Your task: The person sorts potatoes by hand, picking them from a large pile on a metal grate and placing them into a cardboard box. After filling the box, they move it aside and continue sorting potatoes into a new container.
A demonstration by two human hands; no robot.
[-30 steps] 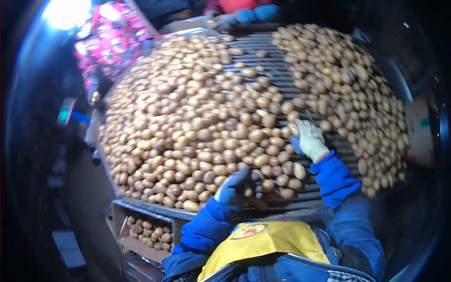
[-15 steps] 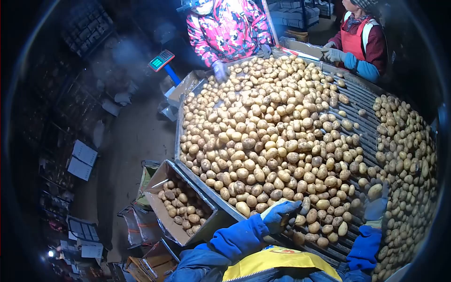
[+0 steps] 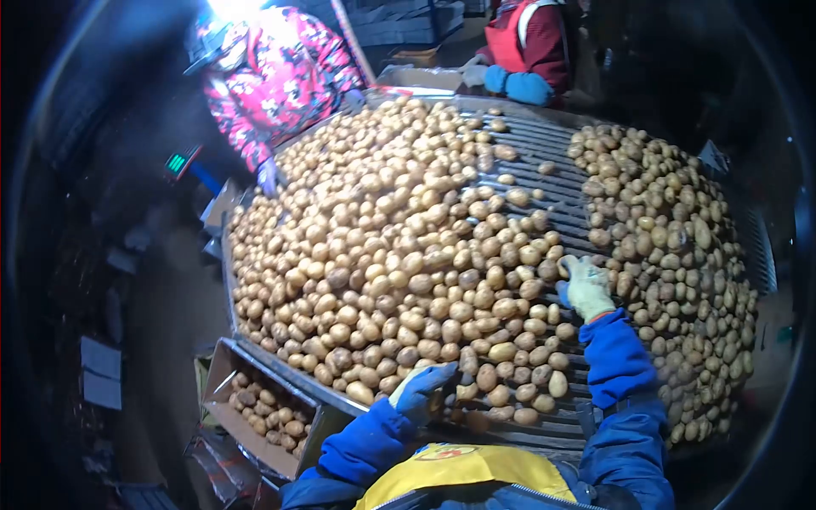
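Observation:
A large pile of potatoes (image 3: 382, 280) covers the slatted sorting table (image 3: 544, 153). My left hand (image 3: 422, 391), in a blue and pale yellow glove, is at the near edge of the pile. Its fingers are pressed together and bent over something dark, partly hidden beneath them. Farther right, my right hand (image 3: 586, 287) in a similar glove touches the pile's right edge. Thumb and fingers are apart there, and no potato shows between them. Bare slats separate this pile from a second heap of potatoes (image 3: 663, 238) on the right.
A cardboard box of potatoes (image 3: 270, 416) stands against the table's near left side. Across the table are a person in a pink patterned jacket (image 3: 280, 76) and another with a red apron (image 3: 507, 38). A scale with a lit display (image 3: 178, 163) is at the left.
The view has turned right, so the scene sits farther left. My right hand has moved from the lower slats to the pile's edge, and the potato at its fingers no longer shows.

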